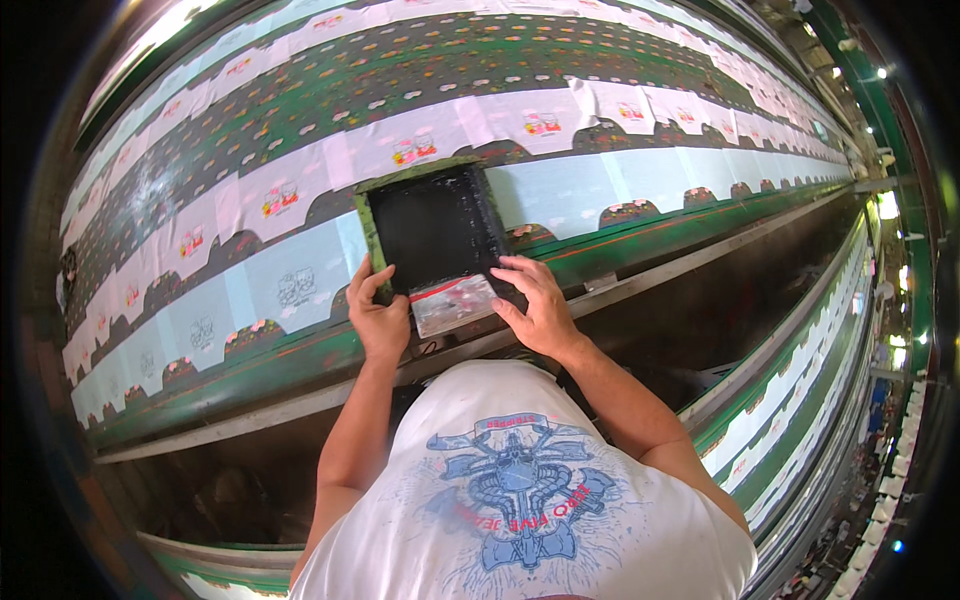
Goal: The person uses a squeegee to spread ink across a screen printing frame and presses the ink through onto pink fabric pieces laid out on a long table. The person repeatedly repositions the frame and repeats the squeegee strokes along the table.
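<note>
A screen printing frame (pixel 438 222) lies over the nearest row of light-blue cloth pieces, between my two hands. It has a dark mesh, worn green edges and a silvery strip with a red line at its near end. My left hand (pixel 380 312) is closed on the frame's near left side, thumb and fingers bent around the edge. On the near right corner, my right hand (pixel 541 308) grips with its thumb and fingers. Dark outline figures show on the light-blue pieces (pixel 297 290) left of the frame; those to its right (pixel 560 195) look plain.
A long green-edged table (pixel 640 238) carries the cloth. Behind the light-blue row runs a row of pink pieces (pixel 335 165) with coloured figures, and more rows lie farther back. A metal rail (pixel 270 408) follows the near edge. Another cloth-covered table (pixel 800 350) stands at right.
</note>
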The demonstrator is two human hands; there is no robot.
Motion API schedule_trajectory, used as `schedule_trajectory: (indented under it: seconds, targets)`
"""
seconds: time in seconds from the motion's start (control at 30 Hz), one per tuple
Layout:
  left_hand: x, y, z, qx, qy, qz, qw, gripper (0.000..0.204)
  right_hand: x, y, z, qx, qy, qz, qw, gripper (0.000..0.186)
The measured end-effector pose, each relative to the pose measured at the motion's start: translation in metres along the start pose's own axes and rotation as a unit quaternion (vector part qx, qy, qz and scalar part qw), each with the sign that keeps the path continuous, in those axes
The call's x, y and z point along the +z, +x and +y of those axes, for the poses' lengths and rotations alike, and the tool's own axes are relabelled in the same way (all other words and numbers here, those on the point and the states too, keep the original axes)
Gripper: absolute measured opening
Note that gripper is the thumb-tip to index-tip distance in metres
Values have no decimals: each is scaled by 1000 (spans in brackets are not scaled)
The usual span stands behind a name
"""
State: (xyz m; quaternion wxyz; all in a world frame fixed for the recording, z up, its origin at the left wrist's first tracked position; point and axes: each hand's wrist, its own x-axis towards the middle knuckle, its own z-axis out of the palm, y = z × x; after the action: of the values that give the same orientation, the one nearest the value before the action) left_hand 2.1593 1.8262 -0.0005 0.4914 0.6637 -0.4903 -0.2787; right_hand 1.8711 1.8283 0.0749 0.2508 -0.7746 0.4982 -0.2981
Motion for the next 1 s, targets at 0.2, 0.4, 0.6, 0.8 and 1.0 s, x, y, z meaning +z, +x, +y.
schedule_trajectory:
  seconds: [0.2,0.4,0.6,0.8,1.0]
  targets:
    - [35,-6,35,69,-19,18,997,43,-30,-26,53,41,128,15,991,40]
    - [132,-21,71,86,-63,19,994,40,-95,-39,120,27,115,50,992,40]
    - [221,-38,82,46,-98,30,994,37,-158,-48,179,21,104,50,993,41]
    - [246,-42,92,12,-84,32,996,32,-189,-52,207,14,126,11,992,40]
    - [250,-42,85,-31,-134,27,990,30,-193,-34,189,-123,-6,-10,992,41]
